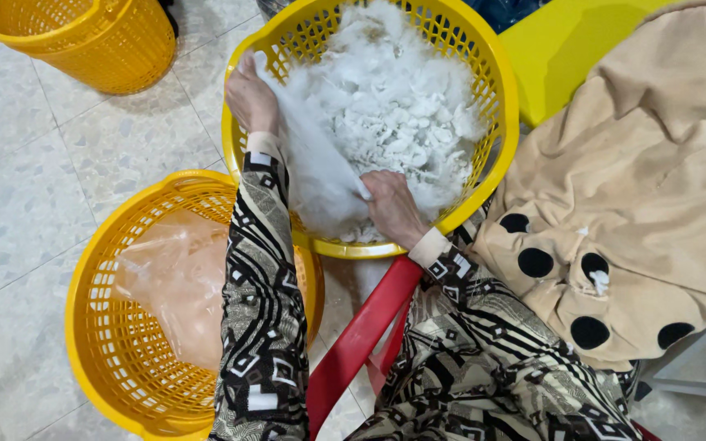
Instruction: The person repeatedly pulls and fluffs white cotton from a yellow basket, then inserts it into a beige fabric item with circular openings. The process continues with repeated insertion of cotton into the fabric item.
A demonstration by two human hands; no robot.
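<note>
White stuffing (394,106): a loose fluffy heap filling the upper yellow basket (500,98), the landmark for every place below
Stretched tuft (316,167): a long wad of the same white fibre, drawn out over the left side of that basket between the two hands, its lower end at the near rim
Left hand (248,98): at the basket's left rim, fingers curled round the upper end of the tuft, gripping it; sleeve in a black-and-cream geometric pattern runs down from it
Right hand (392,208): just inside the basket's near rim, fingers closed on the lower end of the tuft and sunk into the heap, knuckles up
Second yellow basket (96,327): below and to the left of the stuffing basket, on the floor, with a crumpled clear plastic bag (169,278) inside; the left forearm crosses above its right edge
Third yellow basket (83,37): well to the left of the stuffing basket, at the top corner, partly cut off
Tan plush cover (639,188): just right of the stuffing basket, soft beige fabric with black round spots, lying slack
Red plastic bar (361,335): below the stuffing basket's near rim, slanting down between the two sleeves
Floor (18,180): pale speckled tiles to the left of the stuffing basket
</note>
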